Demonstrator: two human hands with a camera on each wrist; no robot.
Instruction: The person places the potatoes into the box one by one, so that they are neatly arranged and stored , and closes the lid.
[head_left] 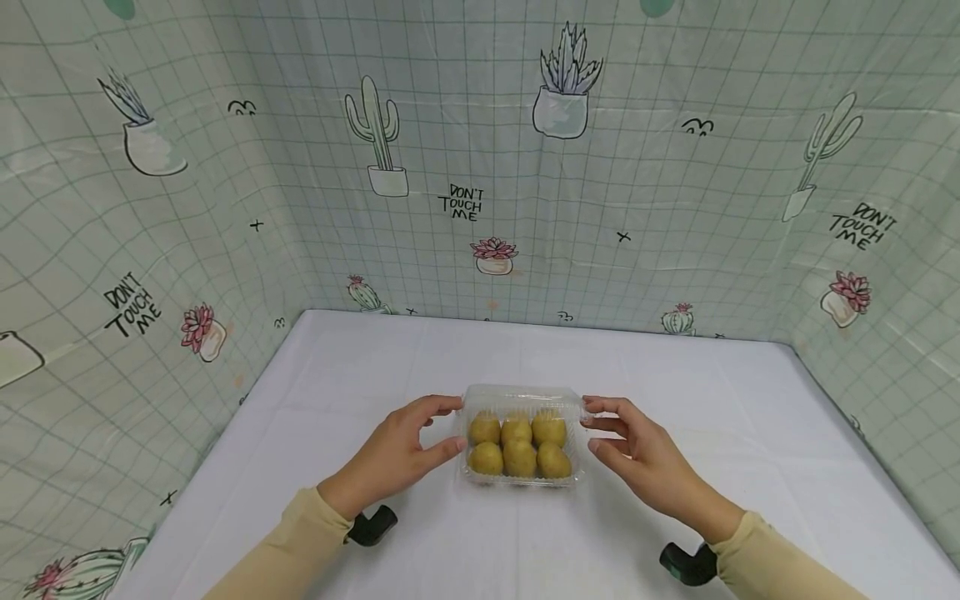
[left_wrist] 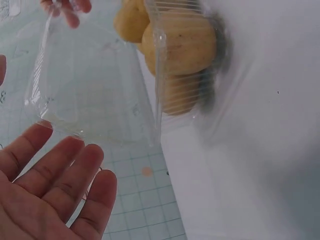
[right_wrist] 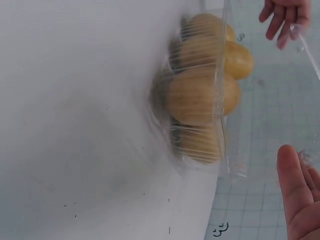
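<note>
A clear plastic clamshell box stands on the table in the head view, holding several yellow-brown, round, potato-like items in two rows. Its transparent lid is raised, up and away from the ribbed base. My left hand is at the box's left side; in the left wrist view its extended fingertips touch the lid's edge. On the opposite side is my right hand, fingers slightly bent and spread close to the lid's right edge. Whether it touches the lid, I cannot tell.
A white cloth covers the table. Grid-patterned curtains with cactus drawings enclose the back and both sides. Each wrist carries a black mount below its beige sleeve.
</note>
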